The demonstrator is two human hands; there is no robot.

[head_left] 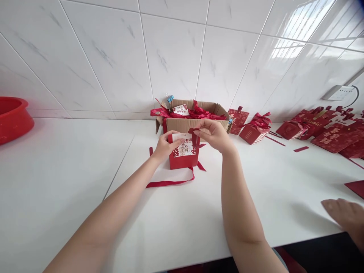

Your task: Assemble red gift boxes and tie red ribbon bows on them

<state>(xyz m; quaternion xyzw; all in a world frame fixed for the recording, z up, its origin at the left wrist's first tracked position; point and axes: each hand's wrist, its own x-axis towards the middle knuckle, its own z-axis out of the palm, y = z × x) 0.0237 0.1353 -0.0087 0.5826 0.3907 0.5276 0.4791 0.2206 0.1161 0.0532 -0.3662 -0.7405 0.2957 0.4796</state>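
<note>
A small red gift box [184, 162] stands upright on the white table, with a white printed card [184, 149] against its front. My left hand [167, 146] grips the box and card at their upper left, thumb across the card. At the upper right corner, my right hand [212, 133] pinches a dark red ribbon piece [194, 131] between thumb and fingers. A red ribbon [170, 183] lies in a loop on the table in front of the box, and a ribbon end sticks out at its right.
Behind stands a cardboard box [182, 124] of red ribbons and cards. Red gift boxes [254, 132] and bags [335, 136] line the right back. A red basin [14, 120] is far left. Another person's hand [345, 214] rests near the right edge.
</note>
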